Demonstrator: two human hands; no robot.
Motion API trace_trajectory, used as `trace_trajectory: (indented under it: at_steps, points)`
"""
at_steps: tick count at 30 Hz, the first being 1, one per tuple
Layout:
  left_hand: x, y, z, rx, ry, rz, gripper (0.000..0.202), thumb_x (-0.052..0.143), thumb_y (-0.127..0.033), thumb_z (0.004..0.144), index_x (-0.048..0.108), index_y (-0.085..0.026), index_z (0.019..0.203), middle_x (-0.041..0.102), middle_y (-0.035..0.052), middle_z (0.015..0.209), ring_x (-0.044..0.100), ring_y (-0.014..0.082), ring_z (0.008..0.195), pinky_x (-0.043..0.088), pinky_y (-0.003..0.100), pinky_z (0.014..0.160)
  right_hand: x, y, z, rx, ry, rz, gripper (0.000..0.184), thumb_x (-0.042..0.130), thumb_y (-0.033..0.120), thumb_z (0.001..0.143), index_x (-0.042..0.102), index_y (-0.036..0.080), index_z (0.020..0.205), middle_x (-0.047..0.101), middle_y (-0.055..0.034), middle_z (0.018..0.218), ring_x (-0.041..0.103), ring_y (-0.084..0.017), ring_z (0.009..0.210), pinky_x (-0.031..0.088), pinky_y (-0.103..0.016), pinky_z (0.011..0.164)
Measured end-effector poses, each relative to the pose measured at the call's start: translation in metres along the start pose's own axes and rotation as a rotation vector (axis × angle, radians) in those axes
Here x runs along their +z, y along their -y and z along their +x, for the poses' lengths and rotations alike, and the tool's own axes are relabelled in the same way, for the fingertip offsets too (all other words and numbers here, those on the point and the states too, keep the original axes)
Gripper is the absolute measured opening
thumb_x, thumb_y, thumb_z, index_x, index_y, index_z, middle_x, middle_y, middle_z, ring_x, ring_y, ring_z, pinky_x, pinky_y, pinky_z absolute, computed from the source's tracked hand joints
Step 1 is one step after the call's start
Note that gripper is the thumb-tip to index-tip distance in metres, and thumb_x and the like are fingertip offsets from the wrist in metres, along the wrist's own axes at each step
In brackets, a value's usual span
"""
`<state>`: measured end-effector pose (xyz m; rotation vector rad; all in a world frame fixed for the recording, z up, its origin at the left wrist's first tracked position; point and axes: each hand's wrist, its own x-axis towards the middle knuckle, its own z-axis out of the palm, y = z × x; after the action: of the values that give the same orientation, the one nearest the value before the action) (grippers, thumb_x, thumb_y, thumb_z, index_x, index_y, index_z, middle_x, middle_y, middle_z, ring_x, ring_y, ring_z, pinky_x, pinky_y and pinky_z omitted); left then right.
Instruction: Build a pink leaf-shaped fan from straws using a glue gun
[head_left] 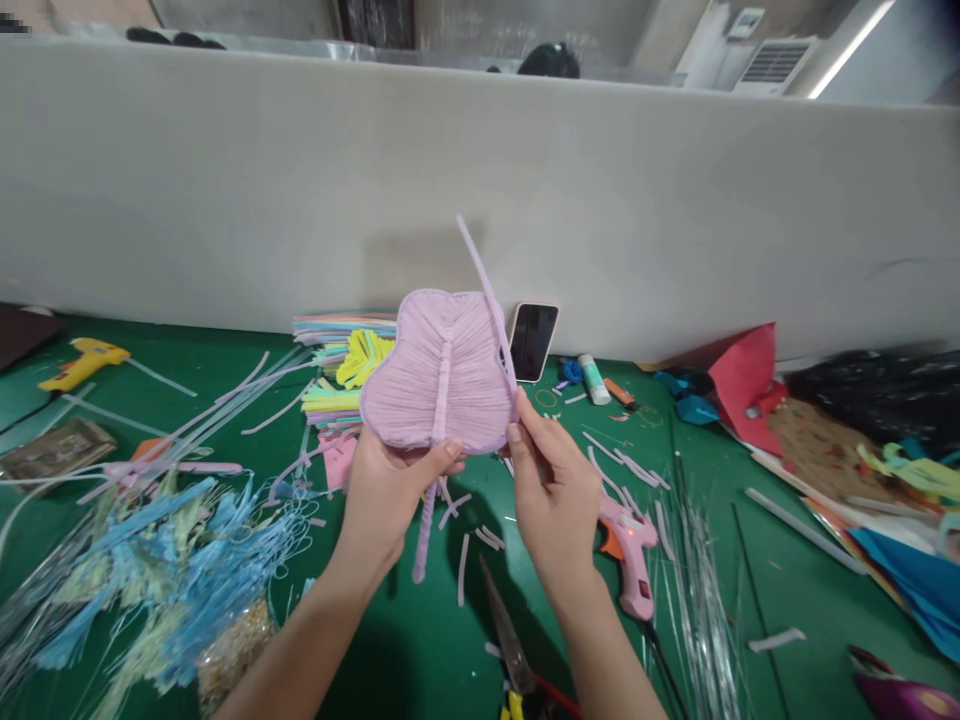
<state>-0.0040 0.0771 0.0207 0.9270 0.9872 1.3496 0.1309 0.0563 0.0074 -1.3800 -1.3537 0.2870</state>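
Observation:
I hold a lilac, leaf-shaped craft piece upright above the green table. It has a ribbed surface and a central stem hanging down below it. My left hand grips its lower edge, thumb across the front. My right hand pinches a thin lilac strip against the piece's right edge; the strip sticks up and to the left.
A pink glue gun and scissors lie just below my hands. A phone leans on the grey partition. Blue tassels, stacked coloured strips, a yellow glue gun, silver wires and red paper lie around.

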Motion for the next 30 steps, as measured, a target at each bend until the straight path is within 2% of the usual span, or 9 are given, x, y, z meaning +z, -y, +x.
trace_trajectory:
  at_steps: [4,9,13,18,22,30]
  points:
    - [-0.003,-0.001,0.002,-0.003,0.023,-0.010,0.068,0.082,-0.022,0.066,0.052,-0.015,0.126,0.070,0.0108,0.107,0.070,0.0203,0.083,0.061,0.027,0.065,0.000,0.002,0.000,-0.077,-0.015,-0.041,0.041,0.047,0.019,0.092,0.057,0.022,0.132,0.070,-0.0070,0.097,0.064,-0.017,0.084,0.052,-0.032,0.076]
    - [-0.004,-0.003,0.003,-0.023,0.015,-0.013,0.072,0.084,-0.020,0.062,0.052,-0.015,0.126,0.071,0.0097,0.102,0.071,0.0215,0.080,0.061,0.028,0.062,-0.001,0.003,-0.001,-0.118,0.002,-0.075,0.040,0.045,0.017,0.093,0.059,0.023,0.130,0.069,-0.0071,0.098,0.064,-0.017,0.086,0.052,-0.031,0.075]
    - [-0.006,-0.003,0.005,-0.029,0.049,-0.007,0.073,0.084,-0.017,0.061,0.052,-0.015,0.126,0.071,0.0102,0.105,0.071,0.0211,0.079,0.061,0.029,0.062,-0.004,0.001,0.000,-0.140,-0.029,-0.095,0.035,0.051,0.018,0.091,0.064,0.018,0.123,0.072,-0.0079,0.093,0.065,-0.017,0.077,0.054,-0.031,0.071]
    - [-0.008,-0.001,0.006,-0.052,0.080,-0.027,0.075,0.084,-0.017,0.060,0.052,-0.017,0.127,0.071,0.0096,0.105,0.071,0.0214,0.079,0.062,0.029,0.061,-0.005,-0.005,0.004,-0.077,-0.099,-0.024,0.024,0.060,0.024,0.088,0.072,0.022,0.109,0.074,-0.0059,0.092,0.065,-0.017,0.075,0.055,-0.033,0.072]
    - [-0.006,-0.003,0.005,-0.078,0.061,-0.029,0.072,0.085,-0.017,0.058,0.053,-0.016,0.122,0.071,0.0098,0.104,0.071,0.0217,0.080,0.062,0.028,0.059,-0.007,-0.006,0.007,-0.015,-0.049,0.077,0.029,0.057,0.025,0.089,0.069,0.025,0.116,0.071,-0.0051,0.097,0.064,-0.017,0.079,0.053,-0.031,0.070]
    - [-0.005,-0.004,0.003,-0.079,0.069,-0.031,0.061,0.086,-0.017,0.055,0.058,-0.016,0.109,0.072,0.0072,0.097,0.070,0.0197,0.073,0.061,0.026,0.055,-0.015,-0.008,0.007,-0.043,0.071,0.049,0.041,0.049,0.021,0.091,0.057,0.031,0.130,0.066,-0.0027,0.097,0.060,-0.016,0.081,0.049,-0.030,0.066]
